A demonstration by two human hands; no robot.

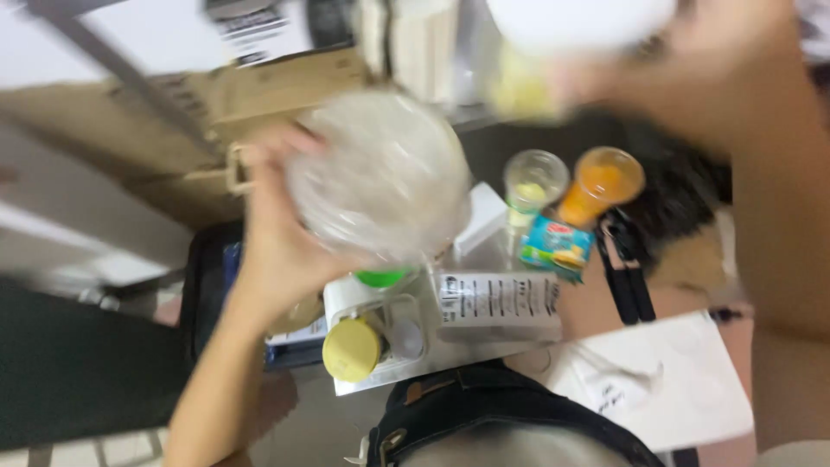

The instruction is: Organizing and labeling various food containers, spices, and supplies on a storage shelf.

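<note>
My left hand (272, 233) grips a round clear plastic container (380, 177) from its left side and holds it up over the table, blurred by motion. My right hand (692, 60) is raised at the top right and holds a white round lid or bowl (579, 19) by its edge. Below the clear container stand a bottle with a yellow cap (351, 349) and a bottle with a green cap (380, 278), partly hidden by the container.
A clear cup with pale drink (534, 180), an orange juice bottle (596, 188) and a small teal packet (555, 245) stand mid-right. A white printed carton (497, 304), black clips (627, 272), white paper (666, 380) and brown cardboard boxes (268, 91) lie around. Denim fabric (484, 406) shows at the bottom.
</note>
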